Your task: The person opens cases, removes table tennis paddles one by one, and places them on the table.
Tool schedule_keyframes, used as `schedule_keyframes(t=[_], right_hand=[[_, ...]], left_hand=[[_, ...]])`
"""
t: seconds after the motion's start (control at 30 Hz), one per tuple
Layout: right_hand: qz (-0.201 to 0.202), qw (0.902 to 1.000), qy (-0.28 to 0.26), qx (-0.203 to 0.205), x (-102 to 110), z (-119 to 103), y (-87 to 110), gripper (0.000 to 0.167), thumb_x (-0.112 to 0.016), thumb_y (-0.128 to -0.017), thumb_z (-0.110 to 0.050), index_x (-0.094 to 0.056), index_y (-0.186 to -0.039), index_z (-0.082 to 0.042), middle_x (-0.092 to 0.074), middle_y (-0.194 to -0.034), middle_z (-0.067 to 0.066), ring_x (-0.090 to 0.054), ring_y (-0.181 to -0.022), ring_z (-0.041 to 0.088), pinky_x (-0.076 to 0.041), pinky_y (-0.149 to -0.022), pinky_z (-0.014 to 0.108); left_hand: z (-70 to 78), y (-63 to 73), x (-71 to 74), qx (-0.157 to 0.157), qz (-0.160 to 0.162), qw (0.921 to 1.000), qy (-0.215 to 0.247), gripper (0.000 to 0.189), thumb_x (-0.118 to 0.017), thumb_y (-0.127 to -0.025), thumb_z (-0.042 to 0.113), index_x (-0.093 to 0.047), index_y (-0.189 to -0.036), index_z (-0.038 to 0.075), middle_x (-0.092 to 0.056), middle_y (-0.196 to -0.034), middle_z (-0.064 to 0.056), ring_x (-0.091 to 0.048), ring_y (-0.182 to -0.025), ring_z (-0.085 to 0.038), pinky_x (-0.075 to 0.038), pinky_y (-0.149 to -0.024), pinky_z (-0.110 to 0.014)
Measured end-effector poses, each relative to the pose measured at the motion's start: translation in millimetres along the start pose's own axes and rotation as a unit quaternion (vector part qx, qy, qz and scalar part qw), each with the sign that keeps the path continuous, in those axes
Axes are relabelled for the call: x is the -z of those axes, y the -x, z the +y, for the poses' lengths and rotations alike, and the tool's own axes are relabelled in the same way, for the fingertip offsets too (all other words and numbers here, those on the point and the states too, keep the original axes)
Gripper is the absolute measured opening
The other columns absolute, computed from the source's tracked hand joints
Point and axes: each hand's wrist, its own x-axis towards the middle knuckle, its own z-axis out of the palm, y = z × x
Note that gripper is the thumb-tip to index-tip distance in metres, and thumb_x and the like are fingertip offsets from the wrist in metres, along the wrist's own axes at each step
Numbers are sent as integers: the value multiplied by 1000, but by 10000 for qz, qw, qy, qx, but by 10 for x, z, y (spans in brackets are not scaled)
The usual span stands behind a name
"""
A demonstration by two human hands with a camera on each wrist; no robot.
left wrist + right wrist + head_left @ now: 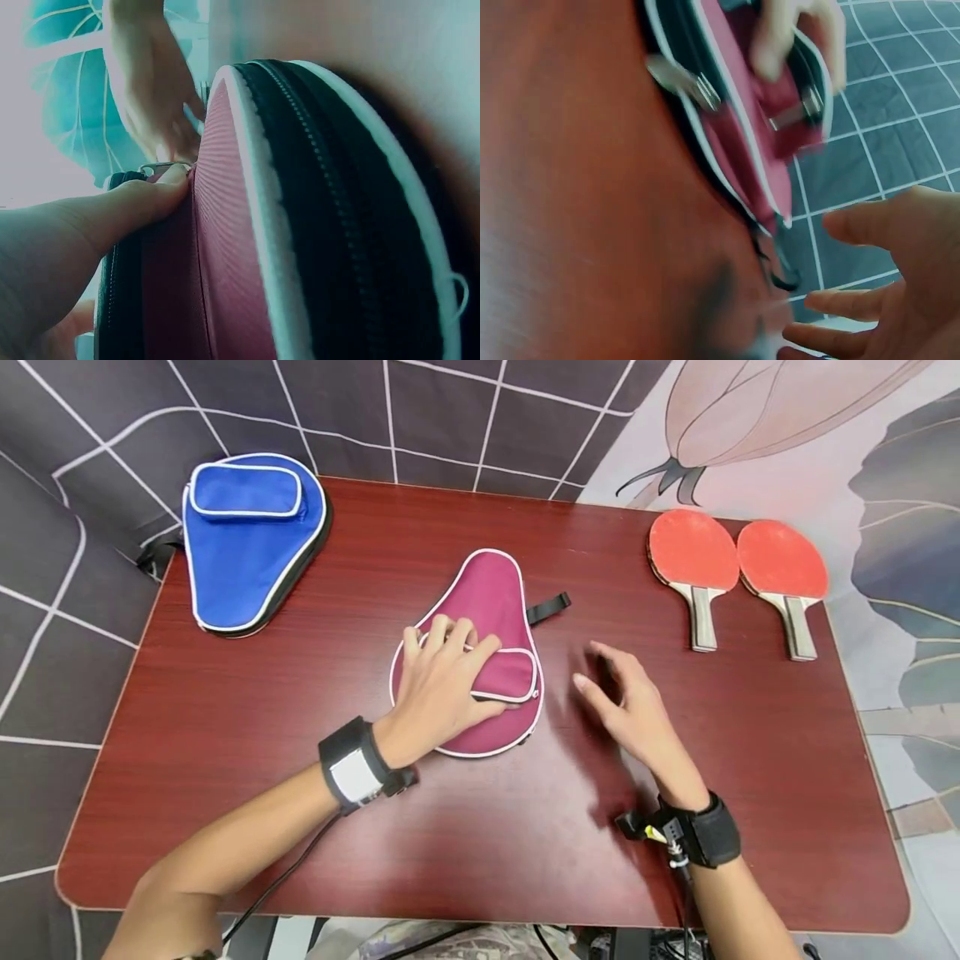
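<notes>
A maroon table tennis paddle case [491, 589] with white piping lies mid-table, its narrow end pointing away from me. My left hand [442, 685] grips the case's raised front pocket [506, 675], fingers over the far side and thumb along the near edge. The left wrist view shows that thumb [142, 202] at the pocket's edge, beside the case's black zipper side [322, 180]. To the right of the case hovers my right hand [633, 710], apart from it and holding nothing, thumb and fingers spread. Metal zipper pulls [686, 82] show in the right wrist view.
A blue paddle case [251, 556] lies at the table's back left corner. Two red paddles [693, 552] with pale handles lie side by side at the back right. A black strap [549, 608] sticks out from the maroon case. Tiled wall covering [442, 422] borders the back edge.
</notes>
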Motion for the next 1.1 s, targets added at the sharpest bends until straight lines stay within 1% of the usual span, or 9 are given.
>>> schedule_keyframes(t=[0.1, 0.2, 0.4, 0.53, 0.7, 0.8, 0.9, 0.97, 1.1], right_hand=[[66, 9992, 200, 341, -119, -15, 133, 48, -70, -89, -20, -54, -131, -3, -46, -141, 19, -37, -134, 34, -27, -108, 51], [114, 9982, 179, 563, -243, -31, 251, 41, -73, -85, -16, -58, -121, -2, -41, -145, 22, -30, -138, 37, -22, -111, 52], [388, 9975, 356, 473, -452, -54, 354, 33, -76, -81, -21, -57, -105, -7, -35, -150, 19, -21, -143, 35, -17, -109, 59], [657, 9961, 515, 292, -529, -52, 338, 33, -76, -80, -25, -56, -99, -8, -35, -151, 15, -21, -144, 31, -18, -104, 61], [887, 9947, 492, 147, -555, -43, 325, 33, -78, -76, -26, -57, -94, -7, -38, -150, 14, -22, -143, 31, -18, -103, 59], [966, 9946, 370, 86, -554, -13, 320, 32, -80, -74, -25, -58, -91, -8, -39, -149, 13, -22, -143, 31, -18, -103, 58], [979, 9950, 192, 46, -538, 30, 320, 30, -81, -73, -24, -61, -89, -10, -40, -148, 12, -22, -143, 30, -16, -104, 58], [975, 9952, 91, 76, -510, 58, 320, 28, -83, -73, -24, -63, -89, -11, -42, -147, 12, -23, -143, 30, -15, -104, 59], [1003, 9948, -97, 171, -448, 123, 305, 17, -81, -77, -18, -69, -88, -12, -46, -144, 11, -26, -141, 30, -16, -102, 60]], left_hand=[[6, -125, -43, 8, 23, 10000, -52, 73, -71, -65, 71, -61, -117, 20, -50, -102, -5, -41, -98, -27, -30, -76, -50], [21, -236, -85, 42, 65, 9999, -70, 74, -70, -65, 72, -61, -116, 19, -50, -102, -5, -41, -100, -27, -31, -77, -51], [75, -418, -172, 155, 27, 9998, -111, 76, -68, -66, 74, -60, -118, 20, -50, -104, -6, -41, -104, -27, -31, -81, -52], [114, -459, -219, 241, -73, 9996, -143, 76, -69, -66, 73, -58, -121, 21, -51, -108, -7, -41, -106, -27, -31, -82, -52], [76, -413, -254, 154, -150, 9998, 14, 76, -68, -70, 69, -55, -130, 25, -51, -120, -9, -42, -113, -28, -31, -88, -52], [-31, -388, -253, -50, -242, 9990, 385, 80, -67, -72, 69, -50, -137, 26, -48, -133, -10, -39, -123, -28, -30, -95, -51], [-207, -401, -253, -361, -405, 9937, 978, 86, -67, -73, 69, -44, -144, 26, -41, -145, -10, -33, -134, -28, -26, -104, -52], [-350, -433, -277, -684, -470, 9863, 1423, 90, -68, -72, 69, -40, -147, 27, -37, -150, -9, -28, -140, -25, -22, -110, -53], [-617, -513, -364, -1341, -550, 9652, 2178, 96, -71, -69, 69, -39, -148, 25, -34, -153, -4, -23, -144, -19, -14, -115, -51]])
